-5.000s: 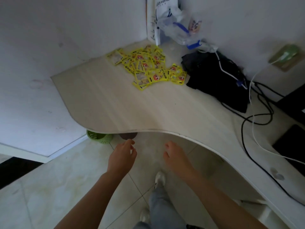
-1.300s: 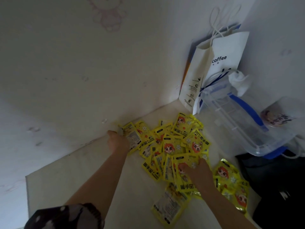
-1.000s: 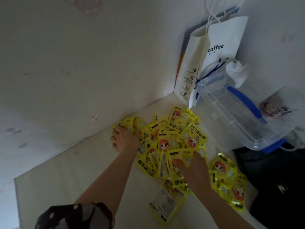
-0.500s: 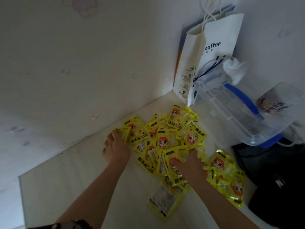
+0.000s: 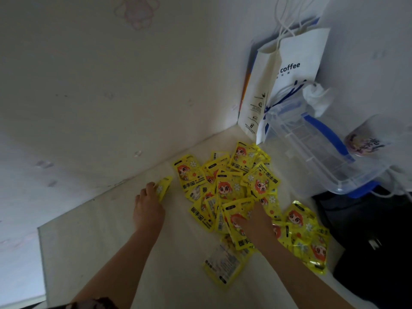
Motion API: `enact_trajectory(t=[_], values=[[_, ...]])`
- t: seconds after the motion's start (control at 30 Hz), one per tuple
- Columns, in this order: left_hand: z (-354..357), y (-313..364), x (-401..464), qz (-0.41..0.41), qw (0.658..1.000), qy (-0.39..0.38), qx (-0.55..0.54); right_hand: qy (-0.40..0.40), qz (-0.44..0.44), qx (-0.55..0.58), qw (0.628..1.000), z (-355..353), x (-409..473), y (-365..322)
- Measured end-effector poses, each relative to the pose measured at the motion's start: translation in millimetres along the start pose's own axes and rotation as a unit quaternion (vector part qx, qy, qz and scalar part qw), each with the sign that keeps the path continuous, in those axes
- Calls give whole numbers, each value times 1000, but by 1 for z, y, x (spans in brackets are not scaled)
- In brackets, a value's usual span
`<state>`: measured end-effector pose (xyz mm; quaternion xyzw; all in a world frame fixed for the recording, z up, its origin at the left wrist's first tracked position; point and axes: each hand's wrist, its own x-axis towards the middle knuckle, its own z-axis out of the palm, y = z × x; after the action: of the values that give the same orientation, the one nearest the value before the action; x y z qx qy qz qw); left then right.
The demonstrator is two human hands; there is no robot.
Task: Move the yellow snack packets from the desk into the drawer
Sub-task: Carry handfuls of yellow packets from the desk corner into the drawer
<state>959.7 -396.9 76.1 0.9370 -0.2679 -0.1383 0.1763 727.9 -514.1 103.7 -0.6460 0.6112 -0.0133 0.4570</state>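
Note:
Several yellow snack packets (image 5: 229, 186) with a red-haired cartoon figure lie in a loose heap in the desk's far corner. My left hand (image 5: 148, 210) is at the heap's left edge and pinches one packet (image 5: 163, 188), lifted on edge and apart from the rest. My right hand (image 5: 256, 221) lies on the middle of the heap, its fingers curled onto a packet (image 5: 236, 221). One packet (image 5: 223, 264) lies face down nearest me. No drawer is in view.
A white paper coffee bag (image 5: 287, 70) leans in the corner. A clear plastic box with blue handles (image 5: 318, 152) rests on a black bag (image 5: 367, 237) at the right. The pale desk (image 5: 107, 253) ends at a left edge beside the wall.
Both hands went from below the desk edge up to the heap. In the last second my left hand drew one packet out to the left; my right hand stayed on the heap.

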Motion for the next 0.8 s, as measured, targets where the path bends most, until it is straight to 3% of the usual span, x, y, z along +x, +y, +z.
enact_trajectory(t=[0.57,0.8], values=[[-15,50,23,-119,961,-24,-249,-35,-110,-38,993,-24,-3,-8],[-13,71,31,-190,908,-84,-364,-139,-156,-195,958,-35,8,-10]])
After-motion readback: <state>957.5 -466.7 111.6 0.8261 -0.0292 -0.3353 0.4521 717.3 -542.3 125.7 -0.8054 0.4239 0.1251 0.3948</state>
